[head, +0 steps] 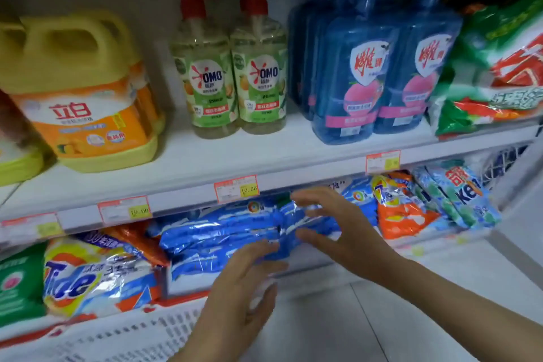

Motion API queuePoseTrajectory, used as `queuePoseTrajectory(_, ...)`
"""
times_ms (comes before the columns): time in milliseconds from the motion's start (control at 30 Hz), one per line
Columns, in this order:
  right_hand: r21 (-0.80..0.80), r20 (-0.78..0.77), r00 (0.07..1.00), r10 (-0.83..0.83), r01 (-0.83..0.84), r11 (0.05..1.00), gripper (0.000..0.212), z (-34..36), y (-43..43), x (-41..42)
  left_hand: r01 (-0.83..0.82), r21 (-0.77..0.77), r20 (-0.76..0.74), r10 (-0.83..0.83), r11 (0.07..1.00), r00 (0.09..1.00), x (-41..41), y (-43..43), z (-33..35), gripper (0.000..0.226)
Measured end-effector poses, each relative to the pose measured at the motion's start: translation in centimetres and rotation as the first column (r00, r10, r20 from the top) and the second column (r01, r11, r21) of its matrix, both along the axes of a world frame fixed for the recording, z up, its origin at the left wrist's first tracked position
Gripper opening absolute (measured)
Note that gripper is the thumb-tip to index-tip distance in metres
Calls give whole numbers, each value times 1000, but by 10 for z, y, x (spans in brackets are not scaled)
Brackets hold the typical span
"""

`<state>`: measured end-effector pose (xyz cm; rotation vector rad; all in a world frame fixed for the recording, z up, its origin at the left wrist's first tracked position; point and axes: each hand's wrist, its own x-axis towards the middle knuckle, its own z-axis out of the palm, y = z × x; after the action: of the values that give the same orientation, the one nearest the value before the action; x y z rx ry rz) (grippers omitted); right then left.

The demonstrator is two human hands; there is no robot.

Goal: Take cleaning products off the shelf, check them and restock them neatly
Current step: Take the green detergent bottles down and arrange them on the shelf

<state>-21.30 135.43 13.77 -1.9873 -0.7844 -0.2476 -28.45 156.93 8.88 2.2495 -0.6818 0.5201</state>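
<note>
A stack of blue detergent powder bags [223, 232] lies on the lower shelf, under the white upper shelf [205, 161]. My left hand [241, 288] is in front of the stack's lower right part, fingers spread, fingertips on or just off the plastic. My right hand [338, 229] is at the right end of the stack, fingers apart, thumb below and fingers above the bags' edge. Neither hand is closed around a bag.
The upper shelf carries a yellow jug [82, 91], two OMO bottles [232, 73], blue bottles [379, 73] and green bags [493, 67]. On the lower shelf, Tide bags [97, 276], orange bags [399, 209] and Keon bags [461, 194] flank the blue stack. Floor tiles lie lower right.
</note>
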Motion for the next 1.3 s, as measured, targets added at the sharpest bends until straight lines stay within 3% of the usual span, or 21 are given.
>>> queuePoseTrajectory(33, -46, -15, 1000, 27, -28, 999, 42, -15, -13, -20, 28, 47, -58, -26, 998, 998, -16, -3, -19, 34)
queuePoseTrajectory(100, -162, -112, 993, 47, -64, 985, 39, -44, -38, -53, 99, 137, -356, -45, 986, 933, -45, -15, -47, 53)
queuePoseTrajectory(167, -310, -304, 950, 75, -173, 935, 42, -71, -57, -82, 243, 236, -665, -26, 941, 747, -73, -26, -73, 67)
queuePoseTrajectory(233, -468, -490, 870, 48, -310, 828, 45, -93, -65, -106, 315, 250, -778, -4, 915, 628, -90, -37, -94, 75)
queuePoseTrajectory(300, -608, -523, 851, -51, -330, 722, 47, -112, -64, -124, 317, 257, -797, 15, 913, 604, -93, -51, -108, 81)
queuePoseTrajectory(367, -669, -478, 870, -120, -272, 692, 55, -123, -60, -134, 339, 257, -815, 15, 905, 579, -93, -66, -119, 81)
queuePoseTrajectory(500, -715, -465, 864, -192, -239, 657, 36, -121, -52, -141, 223, 153, -832, 3, 963, 555, -93, -79, -137, 65)
queuePoseTrajectory(667, -618, -502, 826, -256, -136, 774, 29, -120, -59, -140, 160, 62, -836, -36, 985, 548, -94, -80, -142, 58)
queuePoseTrajectory(833, -492, -571, 777, -265, -65, 868, 20, -96, -64, -132, 150, -53, -807, -131, 987, 576, -87, -70, -126, 73)
queuePoseTrajectory(967, -429, -517, 829, -214, -35, 903, 16, -47, -59, -123, 122, -180, -763, -217, 976, 609, -86, -63, -102, 96)
queuePoseTrajectory(1033, -427, -484, 855, -185, -46, 903, 17, -18, -55, -119, 102, -258, -731, -263, 961, 629, -87, -64, -87, 92)
queuePoseTrajectory(1200, -415, -403, 904, -140, -44, 909, 16, 45, -40, -109, -129, -391, -595, -143, 911, 791, -92, -67, -49, 88)
queuePoseTrajectory(1300, -177, -461, 887, -7, -84, 981, 25, 80, -32, -99, -249, -461, -565, -66, 852, 823, -90, -58, -22, 80)
